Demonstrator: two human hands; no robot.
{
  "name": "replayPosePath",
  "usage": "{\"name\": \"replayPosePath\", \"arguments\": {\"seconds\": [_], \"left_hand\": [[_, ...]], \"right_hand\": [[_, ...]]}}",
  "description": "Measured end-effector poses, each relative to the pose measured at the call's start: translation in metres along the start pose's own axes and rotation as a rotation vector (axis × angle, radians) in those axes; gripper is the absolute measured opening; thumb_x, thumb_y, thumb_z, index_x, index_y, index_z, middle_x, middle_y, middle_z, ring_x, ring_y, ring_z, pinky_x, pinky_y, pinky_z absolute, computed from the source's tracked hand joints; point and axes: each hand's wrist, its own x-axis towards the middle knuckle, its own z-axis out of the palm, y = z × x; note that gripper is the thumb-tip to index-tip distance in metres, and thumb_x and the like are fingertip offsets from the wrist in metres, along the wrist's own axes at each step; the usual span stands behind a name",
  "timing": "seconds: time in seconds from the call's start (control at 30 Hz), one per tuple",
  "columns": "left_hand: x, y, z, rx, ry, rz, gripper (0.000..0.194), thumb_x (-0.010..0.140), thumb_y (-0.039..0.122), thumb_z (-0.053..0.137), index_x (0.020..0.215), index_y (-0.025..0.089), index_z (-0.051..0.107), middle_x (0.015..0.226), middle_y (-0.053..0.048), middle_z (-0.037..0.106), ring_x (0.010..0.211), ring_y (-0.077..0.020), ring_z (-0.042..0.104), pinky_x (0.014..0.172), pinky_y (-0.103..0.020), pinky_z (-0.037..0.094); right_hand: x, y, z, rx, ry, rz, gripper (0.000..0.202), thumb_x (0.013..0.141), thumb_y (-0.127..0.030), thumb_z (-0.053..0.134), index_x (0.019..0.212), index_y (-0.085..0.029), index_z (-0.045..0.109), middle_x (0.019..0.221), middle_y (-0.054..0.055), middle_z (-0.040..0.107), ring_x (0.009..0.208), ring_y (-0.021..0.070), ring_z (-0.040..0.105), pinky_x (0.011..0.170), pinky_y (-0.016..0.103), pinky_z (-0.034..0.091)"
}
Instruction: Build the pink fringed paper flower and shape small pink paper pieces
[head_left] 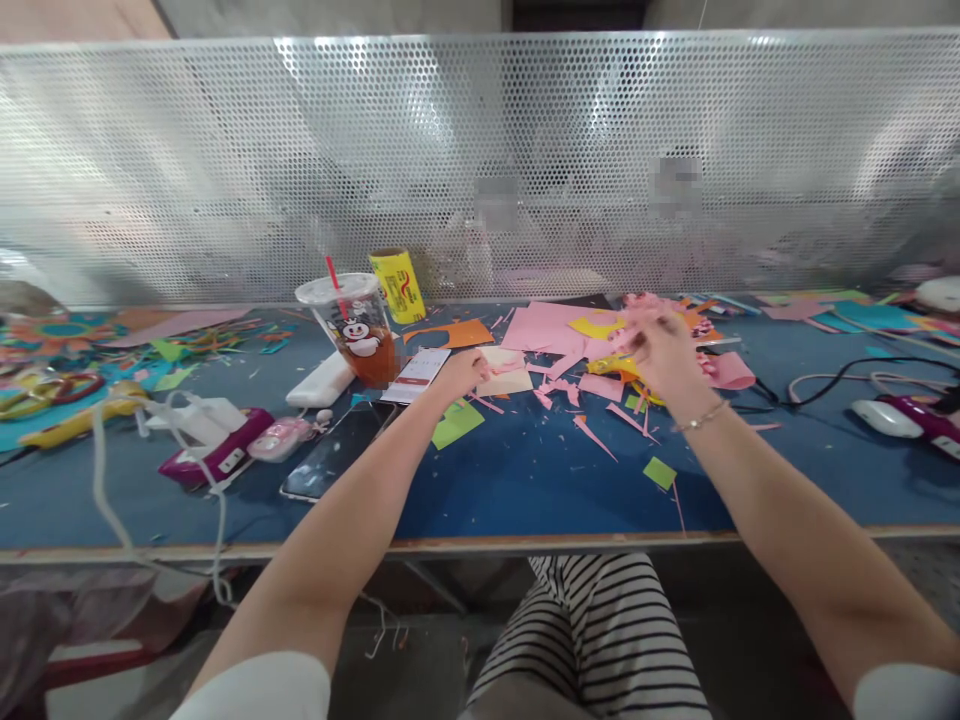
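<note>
My right hand (660,345) is closed on a pink paper piece (646,308) with a ruffled look, over the pile of scraps. Below it lies a yellow tool (615,366), partly covered. My left hand (465,372) is low over the table beside a cream paper piece (506,372); its fingers are bunched, and what they hold, if anything, is too small to name. Pink sheets (544,328) and cut pink strips (559,380) lie between the hands. A green paper (457,424) sits just under my left wrist.
A cup with a red straw (364,345), a yellow roll (399,285), a white power bank (322,378) and a phone (334,455) stand or lie at the left. Purple power strips (217,450) with cables flank both sides. A perforated metal screen (450,130) rises behind.
</note>
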Motion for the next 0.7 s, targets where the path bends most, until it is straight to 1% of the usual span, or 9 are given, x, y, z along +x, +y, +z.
{"name": "replayPosePath", "arguments": {"seconds": [0.07,0.17,0.3,0.37,0.43,0.47,0.57,0.63,0.7], "left_hand": [[0.0,0.0,0.002,0.008,0.004,0.069,0.026,0.082,0.028,0.035,0.077,0.017,0.059,0.082,-0.004,0.066,0.067,-0.0151,0.055,0.059,-0.024,0.036],[-0.001,-0.001,0.004,0.072,0.067,0.183,0.028,0.081,0.028,0.036,0.075,0.016,0.061,0.077,-0.006,0.064,0.07,-0.0166,0.055,0.062,-0.025,0.035],[-0.003,0.007,0.003,0.129,0.036,0.226,0.028,0.08,0.027,0.04,0.068,0.015,0.062,0.073,-0.008,0.064,0.073,-0.0184,0.055,0.068,-0.028,0.037],[-0.006,0.017,0.002,0.102,0.097,0.236,0.031,0.082,0.028,0.038,0.068,0.015,0.062,0.077,-0.009,0.064,0.079,-0.0194,0.055,0.073,-0.03,0.037],[-0.011,0.03,0.002,-0.055,0.153,0.296,0.031,0.083,0.032,0.038,0.076,0.016,0.063,0.087,-0.008,0.064,0.086,-0.0191,0.055,0.077,-0.03,0.038],[-0.016,0.037,0.003,-0.161,0.14,0.345,0.03,0.083,0.035,0.04,0.082,0.016,0.063,0.092,-0.007,0.064,0.087,-0.0182,0.055,0.077,-0.029,0.039],[-0.03,0.058,0.01,-0.415,-0.078,0.361,0.034,0.075,0.045,0.052,0.09,0.016,0.061,0.082,-0.004,0.063,0.072,-0.0144,0.056,0.063,-0.025,0.041],[-0.038,0.068,0.016,-0.455,-0.17,0.32,0.036,0.066,0.046,0.062,0.081,0.014,0.06,0.071,-0.003,0.062,0.062,-0.0129,0.054,0.055,-0.023,0.039],[-0.043,0.074,0.019,-0.502,-0.255,0.281,0.031,0.066,0.044,0.061,0.068,0.013,0.058,0.059,-0.001,0.059,0.053,-0.011,0.051,0.051,-0.023,0.037]], "right_hand": [[-0.017,-0.002,0.028,0.246,-0.104,0.139,0.027,0.074,-0.043,0.056,0.088,-0.02,0.055,0.071,0.0,0.057,0.057,0.0097,0.053,0.051,0.025,0.043],[-0.037,-0.002,0.053,0.3,-0.309,0.245,0.031,0.067,-0.04,0.064,0.088,-0.018,0.059,0.062,-0.003,0.055,0.049,0.0075,0.049,0.046,0.023,0.041],[-0.045,0.0,0.061,0.249,-0.423,0.282,0.03,0.067,-0.038,0.064,0.089,-0.017,0.06,0.06,-0.003,0.057,0.047,0.0072,0.049,0.045,0.022,0.039],[-0.044,-0.001,0.063,0.251,-0.428,0.296,0.028,0.068,-0.036,0.064,0.088,-0.017,0.06,0.061,-0.002,0.058,0.047,0.0073,0.049,0.046,0.022,0.04],[-0.044,-0.005,0.064,0.24,-0.426,0.301,0.027,0.068,-0.035,0.064,0.087,-0.017,0.059,0.063,-0.001,0.06,0.048,0.0078,0.05,0.046,0.022,0.04],[-0.044,-0.008,0.065,0.225,-0.425,0.299,0.027,0.068,-0.035,0.064,0.087,-0.017,0.058,0.064,0.0,0.061,0.049,0.0082,0.051,0.047,0.022,0.041],[-0.047,-0.014,0.066,0.175,-0.408,0.264,0.027,0.069,-0.037,0.063,0.085,-0.017,0.056,0.064,0.0,0.06,0.051,0.0099,0.053,0.049,0.024,0.043],[-0.048,-0.017,0.066,0.143,-0.387,0.217,0.025,0.069,-0.037,0.063,0.084,-0.017,0.056,0.066,-0.001,0.059,0.053,0.0109,0.054,0.051,0.025,0.044],[-0.049,-0.018,0.065,0.121,-0.361,0.167,0.023,0.069,-0.035,0.062,0.083,-0.017,0.057,0.072,0.001,0.06,0.059,0.0121,0.056,0.054,0.026,0.046]]}}
